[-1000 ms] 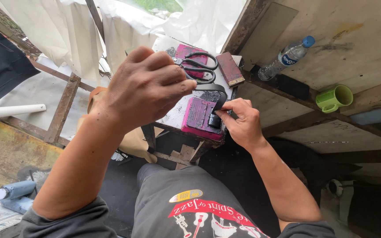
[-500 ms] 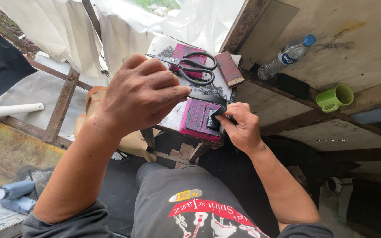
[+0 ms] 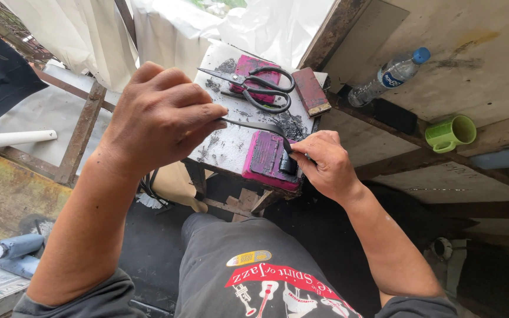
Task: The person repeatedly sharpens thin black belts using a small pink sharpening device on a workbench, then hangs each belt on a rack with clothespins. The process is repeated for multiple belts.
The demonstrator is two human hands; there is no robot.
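Two hands stretch a black strip over a small soot-stained work table.

The left hand point(image 3: 160, 121), knuckles up and wrist raised at about 10 o'clock from the table's front edge, pinches one end of the black strip point(image 3: 254, 125) between thumb and curled fingers. The strip runs toward 4 o'clock, above the table point(image 3: 231, 147), down to a pink block point(image 3: 264, 160) at the near edge. There the right hand point(image 3: 325, 165) presses the strip's other end against the block, fingers bent and closed over it, forearm coming in from 5 o'clock. Black-handled scissors point(image 3: 260, 88) lie at 12 o'clock on a second pink block point(image 3: 253, 65), a brown block point(image 3: 310, 91) just beside them. Farther toward 2 o'clock, well apart, lie a plastic bottle point(image 3: 387, 76) and a green mug point(image 3: 450, 134).
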